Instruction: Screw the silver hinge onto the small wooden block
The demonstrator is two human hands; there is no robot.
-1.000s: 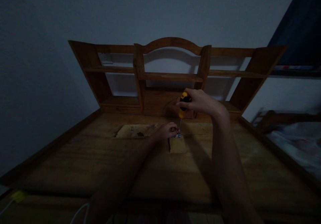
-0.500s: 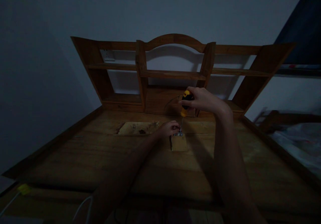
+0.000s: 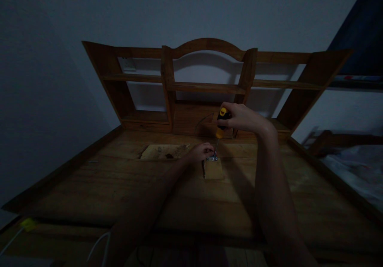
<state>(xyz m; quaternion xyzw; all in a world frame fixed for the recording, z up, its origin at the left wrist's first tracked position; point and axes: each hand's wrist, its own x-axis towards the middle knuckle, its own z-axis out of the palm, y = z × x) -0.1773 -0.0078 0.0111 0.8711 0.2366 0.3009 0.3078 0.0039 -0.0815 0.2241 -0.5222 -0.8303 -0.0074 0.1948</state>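
Note:
A yellow-and-black screwdriver (image 3: 223,118) is gripped by my right hand (image 3: 237,117), closed around its handle. Its shaft points down, slightly leftward, with the tip at a small metal hinge (image 3: 212,159). That hinge rests along the far edge of a small square wooden block (image 3: 213,169), which lies on the wooden desktop (image 3: 125,183). My left hand (image 3: 202,152) is closed, its fingers curled against the hinge beside the screwdriver tip. What exactly lies under the fingertips is partly hidden.
A wooden shelf unit (image 3: 206,87) rises along the desk's back edge. Left of my left hand lies a stained, rough-edged board piece (image 3: 164,151). A yellow plug-like object (image 3: 28,224) with a white cord sits at the lower left. The room is dim.
The view has shifted very slightly. Both hands, the screwdriver and the hinge keep nearly the same positions, with the screwdriver still upright over the hinge.

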